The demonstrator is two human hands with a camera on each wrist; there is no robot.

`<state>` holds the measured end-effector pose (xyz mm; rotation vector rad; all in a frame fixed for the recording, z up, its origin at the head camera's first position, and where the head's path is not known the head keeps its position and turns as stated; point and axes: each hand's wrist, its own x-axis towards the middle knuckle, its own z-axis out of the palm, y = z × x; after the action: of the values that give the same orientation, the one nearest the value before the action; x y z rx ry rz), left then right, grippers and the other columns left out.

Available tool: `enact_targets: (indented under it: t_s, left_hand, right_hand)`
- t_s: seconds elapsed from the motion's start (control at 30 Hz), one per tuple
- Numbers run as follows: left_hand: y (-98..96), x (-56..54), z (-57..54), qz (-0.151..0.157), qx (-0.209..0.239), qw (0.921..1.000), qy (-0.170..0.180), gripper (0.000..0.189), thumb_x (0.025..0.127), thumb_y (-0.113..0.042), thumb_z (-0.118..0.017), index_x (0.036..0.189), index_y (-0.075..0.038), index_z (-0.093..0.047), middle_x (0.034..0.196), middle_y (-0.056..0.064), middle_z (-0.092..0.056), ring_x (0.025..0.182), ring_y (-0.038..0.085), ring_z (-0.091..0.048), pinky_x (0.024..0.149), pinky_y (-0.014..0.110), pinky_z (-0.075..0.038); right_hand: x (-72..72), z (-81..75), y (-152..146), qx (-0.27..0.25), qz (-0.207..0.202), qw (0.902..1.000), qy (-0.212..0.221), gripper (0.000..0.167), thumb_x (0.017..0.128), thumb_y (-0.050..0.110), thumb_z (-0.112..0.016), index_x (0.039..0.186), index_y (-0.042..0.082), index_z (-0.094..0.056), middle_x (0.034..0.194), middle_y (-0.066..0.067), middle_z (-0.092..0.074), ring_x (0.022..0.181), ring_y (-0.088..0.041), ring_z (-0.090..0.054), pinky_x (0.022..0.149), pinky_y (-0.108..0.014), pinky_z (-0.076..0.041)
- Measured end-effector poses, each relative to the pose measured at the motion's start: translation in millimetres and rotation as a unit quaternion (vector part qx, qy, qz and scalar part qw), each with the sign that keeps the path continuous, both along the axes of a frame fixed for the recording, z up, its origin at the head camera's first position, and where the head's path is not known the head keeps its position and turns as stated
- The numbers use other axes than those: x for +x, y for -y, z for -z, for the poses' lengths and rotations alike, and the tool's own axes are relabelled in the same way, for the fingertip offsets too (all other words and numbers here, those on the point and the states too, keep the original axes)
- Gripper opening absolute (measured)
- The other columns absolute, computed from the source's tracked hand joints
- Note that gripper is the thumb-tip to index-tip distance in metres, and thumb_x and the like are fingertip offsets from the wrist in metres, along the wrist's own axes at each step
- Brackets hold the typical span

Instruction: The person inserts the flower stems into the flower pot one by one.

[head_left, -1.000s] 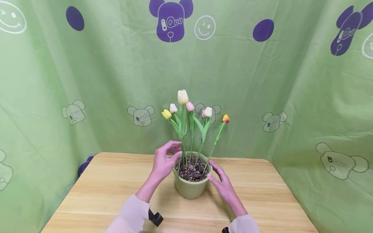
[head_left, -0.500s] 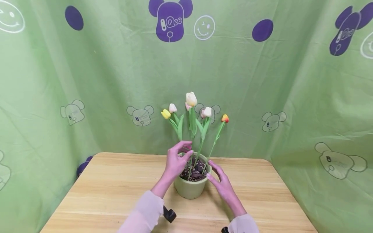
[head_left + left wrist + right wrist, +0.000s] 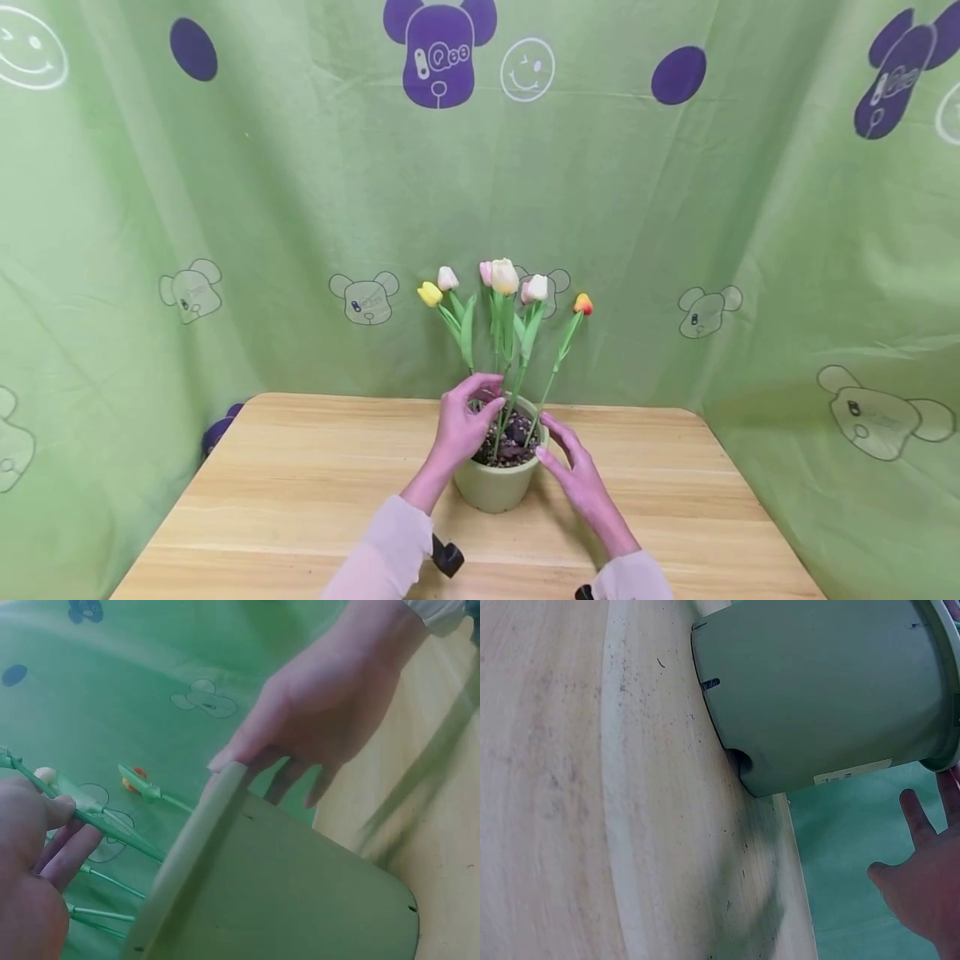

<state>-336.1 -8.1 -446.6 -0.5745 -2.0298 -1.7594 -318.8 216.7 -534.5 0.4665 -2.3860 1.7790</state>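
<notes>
In the head view, a light green flower pot (image 3: 495,490) of dark soil stands on the table and bears several tulips. My left hand (image 3: 459,421) pinches the stem of a cream tulip (image 3: 505,277) between thumb and fingers, above the soil. The left wrist view shows that green stem (image 3: 124,838) slanting down behind the pot's rim (image 3: 196,829). Against the right side of the rim rests my right hand (image 3: 581,483), its fingers loosely extended. The foot of the held stem is partly hidden by the left hand.
A yellow tulip (image 3: 430,293) and a pale pink one (image 3: 447,278) stand at left. A white tulip (image 3: 537,288) and a red-orange tulip (image 3: 583,304) stand at right. Behind the wooden table (image 3: 315,483) hangs a green patterned curtain (image 3: 300,192).
My left hand has moved right with the cream tulip, whose bloom now sits lower, beside the pink one. The right hand stays at the pot's rim.
</notes>
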Motion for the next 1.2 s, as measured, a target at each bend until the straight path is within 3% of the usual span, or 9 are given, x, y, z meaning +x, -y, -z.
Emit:
enact_targets:
  t_s: [0.2, 0.5, 0.77, 1.2]
  left_hand:
    - [1.7, -0.1, 3.8, -0.004, -0.020, 0.9998, -0.002, 0.032, 0.091, 0.000, -0.074, 0.120, -0.011, -0.072, 0.107, 0.015, -0.075, 0.091, 0.028, -0.070, 0.058, 0.018, -0.056]
    - [0.4, 0.2, 10.7, 0.000, -0.020, 0.9997, -0.010, 0.033, 0.091, -0.001, -0.073, 0.122, -0.012, -0.071, 0.108, 0.019, -0.074, 0.093, 0.030, -0.070, 0.063, 0.020, -0.059]
    - [1.8, -2.2, 19.3, -0.004, -0.064, 0.9979, -0.010, 0.033, 0.092, 0.000, -0.072, 0.125, -0.005, -0.069, 0.110, 0.018, -0.073, 0.094, 0.024, -0.070, 0.070, 0.021, -0.060]
    - [4.7, -3.7, 29.8, -0.005, -0.075, 0.9968, -0.025, 0.032, 0.092, 0.000, -0.072, 0.124, -0.002, -0.068, 0.107, 0.018, -0.073, 0.092, 0.024, -0.070, 0.065, 0.021, -0.059]
  right_hand:
    - [-0.6, -0.4, 1.7, -0.002, 0.001, 1.0000, 0.005, 0.060, 0.105, 0.026, -0.061, 0.159, 0.019, -0.038, 0.169, -0.011, -0.031, 0.155, -0.043, -0.026, 0.123, -0.071, -0.014]
    - [-3.2, 3.3, 0.7, -0.004, 0.000, 1.0000, -0.002, 0.059, 0.105, 0.025, -0.062, 0.159, 0.020, -0.039, 0.168, -0.011, -0.032, 0.155, -0.043, -0.026, 0.124, -0.071, -0.013]
    - [-0.6, 0.5, 1.7, -0.004, 0.005, 1.0000, 0.002, 0.059, 0.105, 0.027, -0.061, 0.159, 0.020, -0.040, 0.168, -0.011, -0.031, 0.155, -0.043, -0.026, 0.124, -0.070, -0.014]
    - [-0.3, 2.0, 0.2, -0.005, 0.003, 1.0000, 0.005, 0.059, 0.105, 0.027, -0.062, 0.159, 0.022, -0.039, 0.169, -0.011, -0.030, 0.155, -0.043, -0.025, 0.123, -0.071, -0.015]
